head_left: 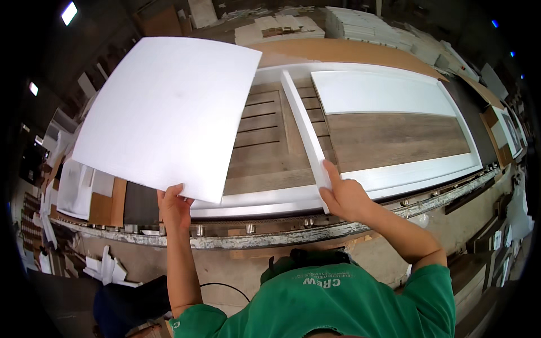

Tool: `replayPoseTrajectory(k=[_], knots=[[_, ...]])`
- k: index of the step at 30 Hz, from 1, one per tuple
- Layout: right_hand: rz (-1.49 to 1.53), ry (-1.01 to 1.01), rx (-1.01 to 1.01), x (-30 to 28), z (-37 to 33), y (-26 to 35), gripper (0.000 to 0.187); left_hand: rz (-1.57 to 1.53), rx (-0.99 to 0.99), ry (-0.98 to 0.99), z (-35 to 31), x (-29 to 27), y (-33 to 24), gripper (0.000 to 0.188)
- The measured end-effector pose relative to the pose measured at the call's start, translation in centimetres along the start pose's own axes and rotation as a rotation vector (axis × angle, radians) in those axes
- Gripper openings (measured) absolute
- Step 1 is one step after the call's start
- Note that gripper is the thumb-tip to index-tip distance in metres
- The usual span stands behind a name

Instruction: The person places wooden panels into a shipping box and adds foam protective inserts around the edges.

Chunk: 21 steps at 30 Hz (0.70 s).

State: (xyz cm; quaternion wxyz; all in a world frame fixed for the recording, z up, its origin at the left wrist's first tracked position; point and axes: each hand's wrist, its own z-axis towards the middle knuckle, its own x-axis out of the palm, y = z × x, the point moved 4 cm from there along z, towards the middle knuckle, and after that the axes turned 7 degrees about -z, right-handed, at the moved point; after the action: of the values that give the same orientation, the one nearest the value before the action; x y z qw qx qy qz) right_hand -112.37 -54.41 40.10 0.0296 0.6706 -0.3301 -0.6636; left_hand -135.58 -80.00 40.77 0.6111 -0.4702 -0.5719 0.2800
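Note:
My left hand (173,204) grips the near edge of a large white foam sheet (169,112) and holds it raised and tilted over the left part of the bench. My right hand (342,194) is shut on the near end of a long white foam strip (304,129) that runs away from me across wood-grain panels (389,141). White foam edging (406,172) frames the panels. A second white foam sheet (380,93) lies flat on the far right part of the stack.
The stack rests on a roller bench with a worn metal rail (270,236). Brown board (349,50) lies behind it. Stacks of white pieces (366,22) stand at the back. Foam offcuts (107,270) litter the floor at left.

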Motion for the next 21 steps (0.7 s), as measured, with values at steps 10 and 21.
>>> replayPoseTrajectory(k=[10, 21], knots=[[-0.579, 0.065, 0.298, 2.1, 4.9, -4.4, 0.055, -0.221, -0.185, 0.126, -0.4, 0.8, 2.7, 0.042], [-0.629, 0.218, 0.273, 0.6, 5.6, -4.9, 0.050, 0.481, -0.524, 0.828, -2.4, 3.1, 0.0, 0.032]])
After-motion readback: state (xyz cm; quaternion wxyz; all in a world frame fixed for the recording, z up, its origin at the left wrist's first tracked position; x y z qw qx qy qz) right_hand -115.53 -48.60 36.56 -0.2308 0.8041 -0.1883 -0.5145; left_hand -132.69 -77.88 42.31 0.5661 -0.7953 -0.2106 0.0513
